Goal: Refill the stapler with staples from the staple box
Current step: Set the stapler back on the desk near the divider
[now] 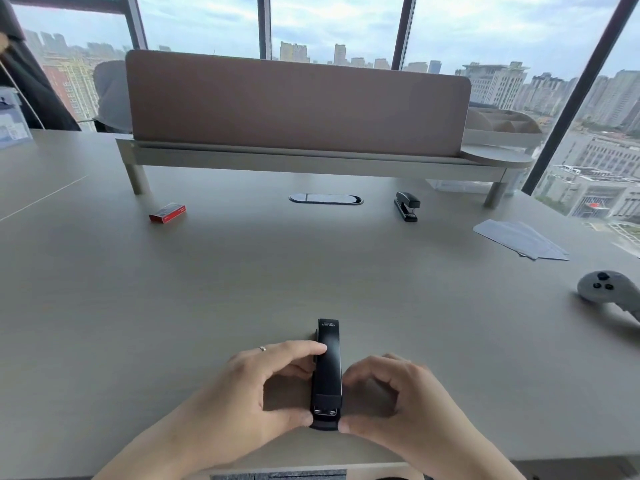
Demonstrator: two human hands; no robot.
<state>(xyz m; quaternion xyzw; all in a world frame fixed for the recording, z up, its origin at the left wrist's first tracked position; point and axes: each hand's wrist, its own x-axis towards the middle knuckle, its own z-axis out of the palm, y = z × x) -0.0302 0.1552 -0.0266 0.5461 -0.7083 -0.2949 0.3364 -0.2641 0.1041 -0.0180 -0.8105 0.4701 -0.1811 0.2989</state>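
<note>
A black stapler (328,368) lies closed on the desk near the front edge, its length pointing away from me. My left hand (252,393) grips its left side, thumb at the rear end and a finger on the top. My right hand (391,400) holds the right side, thumb at the rear end. A small red staple box (167,213) rests closed at the far left of the desk, well away from both hands.
A second black stapler (407,206) stands at the far right near the raised shelf (311,161) with its pink divider. White paper sheets (519,239) and a grey controller (609,292) lie at the right. A cable slot (325,199) sits mid-desk.
</note>
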